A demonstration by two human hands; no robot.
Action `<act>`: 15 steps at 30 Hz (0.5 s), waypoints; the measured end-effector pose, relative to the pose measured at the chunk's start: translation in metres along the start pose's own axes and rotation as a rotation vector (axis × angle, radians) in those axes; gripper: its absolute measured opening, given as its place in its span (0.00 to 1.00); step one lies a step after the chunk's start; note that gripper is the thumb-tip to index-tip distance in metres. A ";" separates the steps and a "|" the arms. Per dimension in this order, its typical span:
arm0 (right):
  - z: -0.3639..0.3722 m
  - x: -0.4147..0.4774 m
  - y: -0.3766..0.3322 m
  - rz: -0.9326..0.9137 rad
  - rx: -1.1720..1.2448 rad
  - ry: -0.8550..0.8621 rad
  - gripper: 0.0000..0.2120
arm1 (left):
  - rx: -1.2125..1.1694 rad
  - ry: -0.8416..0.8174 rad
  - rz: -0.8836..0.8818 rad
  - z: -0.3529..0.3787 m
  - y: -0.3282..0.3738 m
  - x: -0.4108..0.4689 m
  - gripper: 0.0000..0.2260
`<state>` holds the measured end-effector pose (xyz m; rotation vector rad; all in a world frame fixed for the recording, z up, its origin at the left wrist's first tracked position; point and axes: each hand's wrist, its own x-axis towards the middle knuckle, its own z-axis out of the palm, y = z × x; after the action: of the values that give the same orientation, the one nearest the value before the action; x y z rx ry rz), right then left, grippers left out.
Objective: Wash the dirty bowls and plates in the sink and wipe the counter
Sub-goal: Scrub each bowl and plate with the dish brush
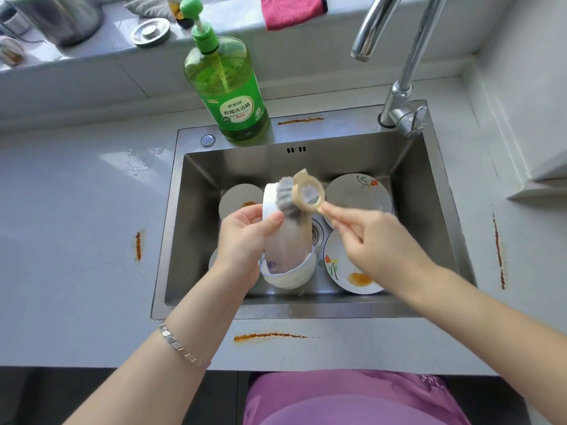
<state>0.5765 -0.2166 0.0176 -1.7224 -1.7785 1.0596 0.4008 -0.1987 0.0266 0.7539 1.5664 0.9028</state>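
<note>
Currently the left hand (245, 237) holds a white bowl (291, 240) on its edge over the sink (176, 228). Its grip is clamped on the left rim of the bowl, with the thumb inside and the other fingers behind. The lower edge of this bowl rests inside a second bowl (291, 279), which sits on the sink floor. The hollow of the held bowl faces right, toward the right hand (368, 237), and its rim runs from far to near.

The grip of the right hand is closed in a pinch on the beige handle of a scrubber (290, 199). The grey head of the scrubber touches the far part of the held bowl, just left of the pinch. So the bowl lies to the left of the tool and a little nearer, and the right hand is the one that can reach into the hollow.

I judge that the step in hand is scrubbing the inside of this bowl. The next stroke probably should go from far to near along the hollow, with the left hand steadying the bowl.

A far-left plate (239, 197) and a near-right plate (346, 271) show orange stains, and a far-right plate (359, 194) lies beside them. The desk (76, 240) has orange streaks (270, 335), so I think most of the task is left.
</note>
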 end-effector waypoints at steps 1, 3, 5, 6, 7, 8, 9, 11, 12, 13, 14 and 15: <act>0.003 -0.012 -0.002 -0.032 -0.018 -0.026 0.18 | 0.001 0.009 0.001 -0.001 0.000 0.000 0.04; 0.005 -0.030 -0.004 -0.045 -0.002 -0.072 0.18 | 0.009 0.026 0.001 -0.003 -0.002 0.000 0.04; 0.001 -0.022 0.000 -0.006 0.011 -0.061 0.17 | 0.010 0.035 -0.012 -0.003 -0.004 -0.002 0.04; 0.000 -0.013 0.002 0.012 0.004 -0.046 0.16 | 0.010 0.039 -0.021 -0.002 -0.005 -0.003 0.03; 0.001 -0.004 0.003 0.022 -0.006 -0.023 0.16 | 0.010 0.045 -0.028 0.000 -0.005 -0.003 0.03; 0.002 0.001 0.001 0.016 -0.012 0.002 0.16 | 0.001 0.056 -0.036 0.002 -0.004 -0.003 0.03; 0.005 0.001 -0.001 -0.005 -0.012 0.020 0.17 | -0.023 0.073 -0.047 0.004 -0.002 -0.002 0.02; 0.017 -0.013 -0.002 -0.044 -0.005 0.011 0.19 | -0.113 0.137 -0.074 0.006 0.002 0.003 0.03; 0.025 -0.026 -0.001 -0.065 0.000 -0.010 0.19 | -0.169 0.180 -0.092 0.007 0.005 0.005 0.05; 0.031 -0.039 -0.001 -0.085 0.000 -0.034 0.19 | -0.224 0.220 -0.108 0.008 0.008 0.006 0.05; 0.036 -0.049 0.000 -0.104 0.006 -0.046 0.20 | -0.274 0.250 -0.118 0.009 0.011 0.007 0.05; 0.039 -0.053 0.002 -0.120 0.016 -0.042 0.21 | -0.309 0.268 -0.120 0.010 0.013 0.008 0.04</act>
<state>0.5538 -0.2766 0.0026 -1.5740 -1.8688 1.0625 0.4093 -0.1841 0.0328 0.3255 1.6319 1.1584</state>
